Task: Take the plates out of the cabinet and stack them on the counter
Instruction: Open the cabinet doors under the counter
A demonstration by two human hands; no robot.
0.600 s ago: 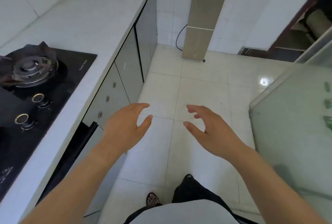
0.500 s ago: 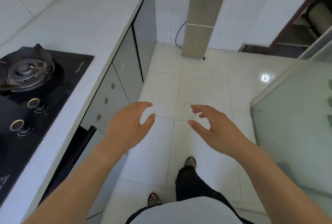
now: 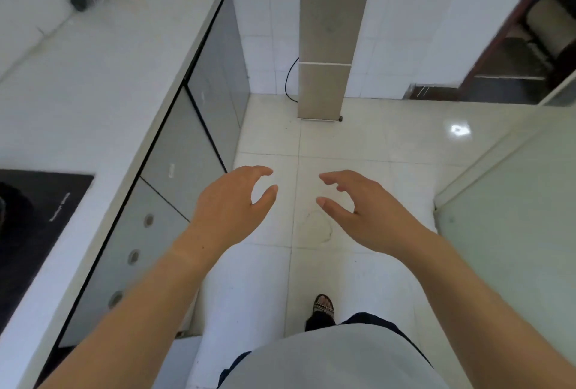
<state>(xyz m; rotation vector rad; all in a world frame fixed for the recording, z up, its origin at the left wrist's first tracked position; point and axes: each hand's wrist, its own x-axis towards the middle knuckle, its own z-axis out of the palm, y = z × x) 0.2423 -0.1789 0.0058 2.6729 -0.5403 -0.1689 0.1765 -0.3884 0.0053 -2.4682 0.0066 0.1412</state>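
1. Counter [image 3: 103, 83]: runs along the left, out beyond the left hand. Compared with the earlier frames, much more of its far end shows now, and the stove [image 3: 34, 220] has slid to the bottom left edge, burner and knobs out of frame. Judgement: the person is walking forward along the counter.
2. Cabinet doors [image 3: 187, 151] under the counter: all appear closed, lying left of and beyond the left hand. The dark opening that sat low beside the left forearm half a second ago is out of view. No plates visible anywhere; judged to be inside a closed cabinet, which one I cannot tell.
3. Floor [image 3: 367, 145]: pale tile beneath both hands. One sandalled foot [image 3: 324, 307] shows below the right hand; the stride has changed since the earlier frames.
4. Tall beige unit [image 3: 330, 42]: stands against the far wall, straight ahead of the gap between the hands. It appears larger and nearer than before.
5. Left hand [image 3: 230, 207]: released, holding nothing, fingers loosely curled, thumb apart. Posture much as earlier.
6. Right hand [image 3: 361, 214]: likewise empty, fingers curved, near the left hand but not touching.
7. Meaning for the task: approach only; no door opened, no plate out, counter bare of stacked plates.
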